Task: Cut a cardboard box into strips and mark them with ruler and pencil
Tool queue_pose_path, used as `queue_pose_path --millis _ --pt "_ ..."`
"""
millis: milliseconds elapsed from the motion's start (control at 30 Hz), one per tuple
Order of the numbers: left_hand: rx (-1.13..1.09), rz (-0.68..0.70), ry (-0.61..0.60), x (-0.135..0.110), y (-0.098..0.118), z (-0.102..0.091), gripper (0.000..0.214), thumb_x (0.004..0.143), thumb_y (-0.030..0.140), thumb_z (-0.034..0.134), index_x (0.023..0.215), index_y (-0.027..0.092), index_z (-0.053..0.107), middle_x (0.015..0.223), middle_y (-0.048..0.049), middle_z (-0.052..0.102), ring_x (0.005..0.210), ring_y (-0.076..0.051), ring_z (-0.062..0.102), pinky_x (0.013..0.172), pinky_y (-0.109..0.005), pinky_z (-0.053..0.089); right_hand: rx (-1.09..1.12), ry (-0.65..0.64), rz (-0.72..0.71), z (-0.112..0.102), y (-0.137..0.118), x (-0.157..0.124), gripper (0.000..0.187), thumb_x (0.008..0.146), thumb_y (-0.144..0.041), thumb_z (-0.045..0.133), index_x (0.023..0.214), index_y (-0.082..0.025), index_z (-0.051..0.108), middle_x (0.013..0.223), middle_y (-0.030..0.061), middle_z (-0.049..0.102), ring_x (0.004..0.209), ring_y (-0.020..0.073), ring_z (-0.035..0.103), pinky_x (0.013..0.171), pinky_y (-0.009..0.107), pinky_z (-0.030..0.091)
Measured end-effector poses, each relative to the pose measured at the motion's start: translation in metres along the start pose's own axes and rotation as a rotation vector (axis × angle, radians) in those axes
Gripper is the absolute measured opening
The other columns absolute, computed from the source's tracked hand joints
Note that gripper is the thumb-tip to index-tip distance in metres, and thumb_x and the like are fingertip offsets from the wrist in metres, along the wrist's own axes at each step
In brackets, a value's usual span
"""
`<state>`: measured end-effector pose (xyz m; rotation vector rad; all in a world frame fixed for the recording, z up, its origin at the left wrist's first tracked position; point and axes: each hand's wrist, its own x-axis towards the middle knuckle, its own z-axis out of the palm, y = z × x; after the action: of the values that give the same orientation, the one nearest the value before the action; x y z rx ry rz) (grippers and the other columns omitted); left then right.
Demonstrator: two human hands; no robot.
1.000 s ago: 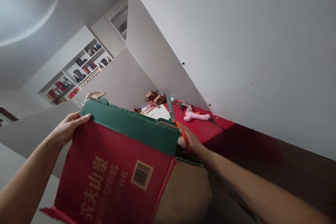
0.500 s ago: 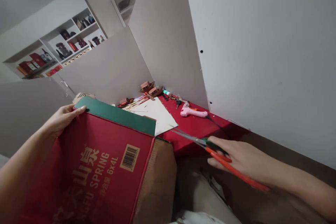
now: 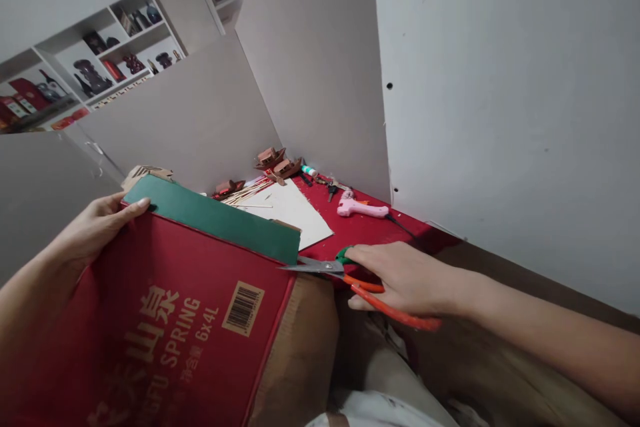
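Observation:
My left hand [image 3: 93,230] grips the far left edge of a large red and green cardboard box [image 3: 170,307], printed with "SPRING 6x4L" and a barcode, which leans across my lap. My right hand [image 3: 400,277] is closed on a pair of scissors [image 3: 350,277] with orange and green handles. The blades point left and their tips touch the box's right top corner, where the green flap ends.
A red table [image 3: 370,230] beyond the box carries a white sheet [image 3: 295,210], a pink glue gun [image 3: 361,209], thin wooden sticks [image 3: 247,192], small brown models [image 3: 275,161] and keys. White panels wall in the table on the right and behind. Shelves with ornaments [image 3: 95,73] stand far left.
The view has tilted down. My right hand drew the scissors out from behind the box, swung them right, then brought the blades back to the box's right corner. My left hand kept its hold.

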<state>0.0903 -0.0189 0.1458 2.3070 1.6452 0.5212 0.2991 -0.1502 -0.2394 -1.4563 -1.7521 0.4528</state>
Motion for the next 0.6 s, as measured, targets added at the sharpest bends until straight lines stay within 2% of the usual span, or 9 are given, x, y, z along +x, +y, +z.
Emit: queue_pose_path --millis 267,433,600 --pt "-0.017 -0.011 0.008 0.015 -0.008 0.010 0.054 0.047 0.050 0.089 0.078 0.020 0.057 0.054 0.0027 0.065 0.035 -0.018 0.059 0.030 -0.028 0.049 -0.147 0.163 -0.066 0.020 0.002 0.005 0.051 0.076 -0.066 0.061 0.088 -0.018 0.053 0.086 0.0083 0.062 0.075 0.0258 0.060 0.061 0.033 0.039" --pt "-0.027 -0.006 -0.008 0.027 -0.014 0.013 0.053 0.048 0.045 0.089 0.085 0.019 0.061 0.057 0.0019 0.067 0.039 -0.017 0.061 0.033 -0.026 0.051 -0.142 0.202 -0.044 0.031 0.003 0.005 0.049 0.081 -0.066 0.056 0.086 -0.017 0.054 0.081 0.0078 0.063 0.072 0.0243 0.060 0.058 0.030 0.033" --pt "0.012 -0.010 -0.018 0.039 -0.019 0.013 0.054 0.050 0.046 0.088 0.089 0.019 0.062 0.063 0.0016 0.068 0.041 -0.015 0.060 0.036 -0.024 0.052 -0.157 0.234 -0.107 0.038 0.008 0.001 0.048 0.085 -0.065 0.051 0.081 -0.017 0.053 0.075 0.0071 0.063 0.064 0.0215 0.059 0.054 0.029 0.027"
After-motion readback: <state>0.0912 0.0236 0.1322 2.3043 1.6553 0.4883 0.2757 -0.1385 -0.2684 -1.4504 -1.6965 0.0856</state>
